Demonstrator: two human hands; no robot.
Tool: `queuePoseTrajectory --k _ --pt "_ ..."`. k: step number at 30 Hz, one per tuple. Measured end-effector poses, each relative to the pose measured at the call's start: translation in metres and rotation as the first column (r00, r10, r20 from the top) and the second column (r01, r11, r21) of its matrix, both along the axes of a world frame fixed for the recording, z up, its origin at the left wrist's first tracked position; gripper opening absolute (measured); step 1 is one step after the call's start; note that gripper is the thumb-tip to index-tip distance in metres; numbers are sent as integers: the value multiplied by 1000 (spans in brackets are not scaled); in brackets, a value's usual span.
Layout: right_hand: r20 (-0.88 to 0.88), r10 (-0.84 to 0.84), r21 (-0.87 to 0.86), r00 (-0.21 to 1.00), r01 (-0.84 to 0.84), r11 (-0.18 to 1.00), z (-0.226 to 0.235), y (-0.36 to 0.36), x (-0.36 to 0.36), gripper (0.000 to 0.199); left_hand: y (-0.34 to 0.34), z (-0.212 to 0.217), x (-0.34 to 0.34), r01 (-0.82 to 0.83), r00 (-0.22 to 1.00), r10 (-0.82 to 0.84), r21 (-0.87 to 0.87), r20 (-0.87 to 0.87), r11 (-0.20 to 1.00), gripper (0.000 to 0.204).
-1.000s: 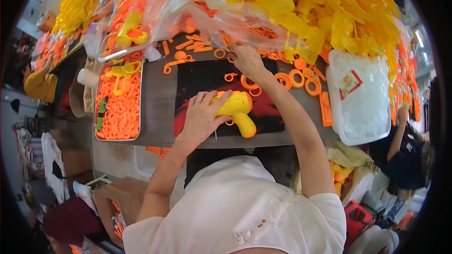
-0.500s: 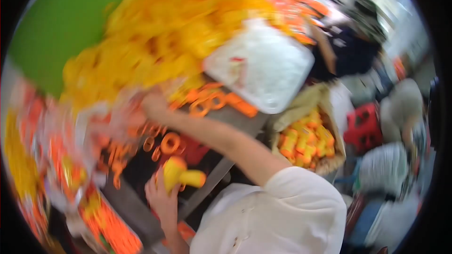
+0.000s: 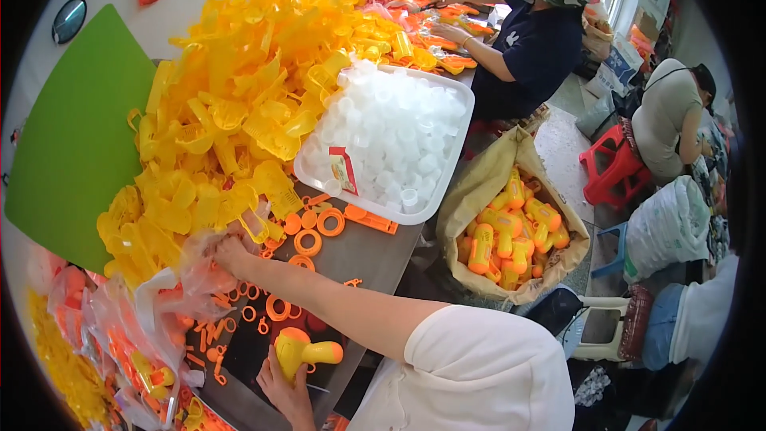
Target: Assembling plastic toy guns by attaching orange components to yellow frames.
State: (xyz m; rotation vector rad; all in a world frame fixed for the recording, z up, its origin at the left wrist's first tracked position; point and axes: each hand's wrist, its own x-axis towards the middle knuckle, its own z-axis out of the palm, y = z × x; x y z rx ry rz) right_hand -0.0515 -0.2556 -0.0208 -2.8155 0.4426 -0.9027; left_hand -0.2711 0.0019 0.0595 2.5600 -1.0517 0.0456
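Observation:
My left hand (image 3: 286,389) grips a yellow toy hair dryer (image 3: 296,353) with orange ends, low over the table's near side. Across the table stretches my right arm, and my right hand (image 3: 233,255) is at a clear plastic bag (image 3: 199,259) beside the yellow heap; its fingers are hidden by the film and pieces. Between my hands lie loose orange rings (image 3: 277,308) and small orange parts. Thin yellow plastic shells (image 3: 231,120) are piled high beyond. To their right, a white tray (image 3: 448,183) holds many translucent caps and a small red-and-white packet (image 3: 343,170).
A sack (image 3: 455,231) of yellow-orange toy dryers stands right of the table. At the far end a co-worker (image 3: 535,48) in a camouflage hat handles orange pieces. A green board (image 3: 80,144) rises at left. Red stools (image 3: 613,164) and another seated person (image 3: 670,116) are farther right.
The view has shifted and sharpened from a blur, showing more of the far end. My left hand still holds the toy hair dryer; my right hand stays by the plastic bag.

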Motion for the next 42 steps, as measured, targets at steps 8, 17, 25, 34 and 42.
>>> queuePoseTrajectory --k 8,17,25,34,42 --pt "91 231 -102 969 -222 970 18 5 -37 33 0 9 -2 19 1000 -19 -1 -25 1000 67" --pt "160 468 -254 869 -422 870 56 3 -123 31 8 8 -5 -3 999 1 -46 -38 999 67" --pt "219 418 -282 882 -353 892 32 -6 -162 9 6 7 -1 9 999 -11 -36 -53 999 66" --pt "151 408 -263 901 -361 895 59 -6 -170 6 -10 11 22 -6 999 -3 -229 -37 973 55" --pt "478 544 301 690 -710 636 103 38 -223 15 -56 41 46 -68 973 -67 -555 -219 829 27"
